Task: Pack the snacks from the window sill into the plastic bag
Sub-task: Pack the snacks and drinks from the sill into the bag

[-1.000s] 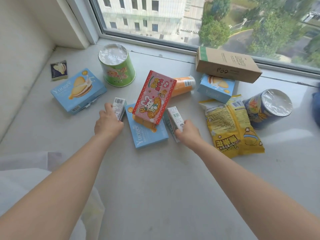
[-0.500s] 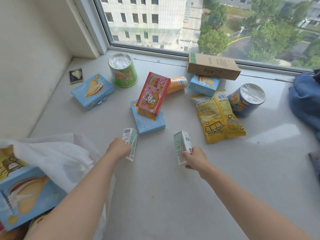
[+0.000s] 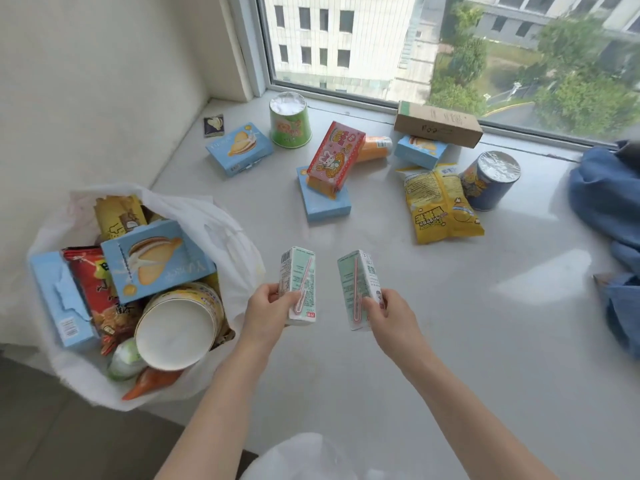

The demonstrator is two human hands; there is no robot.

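The left hand (image 3: 268, 308) held a small rectangular drink carton (image 3: 298, 285), fingers curled round its lower end; the right hand (image 3: 389, 315) gripped a matching carton (image 3: 358, 289), each with a straw taped on. Both hung above the smooth pale window sill (image 3: 433, 341), just beside the crinkled white plastic bag (image 3: 221, 223) stuffed with boxes, cups and packets.

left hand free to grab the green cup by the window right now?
Probably not. The left hand already grips a small drink carton, and the green cup stands far back near the window. Nothing blocks the path; the hand would need to drop its carton into the plastic bag first.
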